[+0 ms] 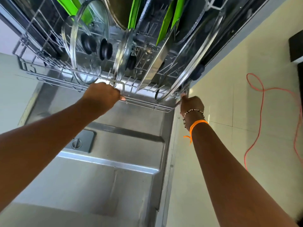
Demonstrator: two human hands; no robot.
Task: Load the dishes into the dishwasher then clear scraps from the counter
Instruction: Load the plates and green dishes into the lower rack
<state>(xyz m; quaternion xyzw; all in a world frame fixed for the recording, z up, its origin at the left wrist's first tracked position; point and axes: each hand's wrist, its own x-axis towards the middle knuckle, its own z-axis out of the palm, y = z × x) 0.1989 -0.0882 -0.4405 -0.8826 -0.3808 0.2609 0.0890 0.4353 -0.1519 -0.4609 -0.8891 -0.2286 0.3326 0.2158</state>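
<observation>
Head view: your left hand (102,94) is curled shut over the front rail of the lower rack (147,104); your right hand (191,104) pinches the rack's right front corner, fingers pressed together. Judgement: the rack is going in. Push level with both hands so the tall items stay upright. The rack holds glass lids (85,46) on edge, green boards (167,22) and pans, above the open door (114,161)

A thin orange cord (262,89) loops and trails across the pale tiled floor (237,95) on the right. A dark, box-like object (296,48) stands at the far right edge.
</observation>
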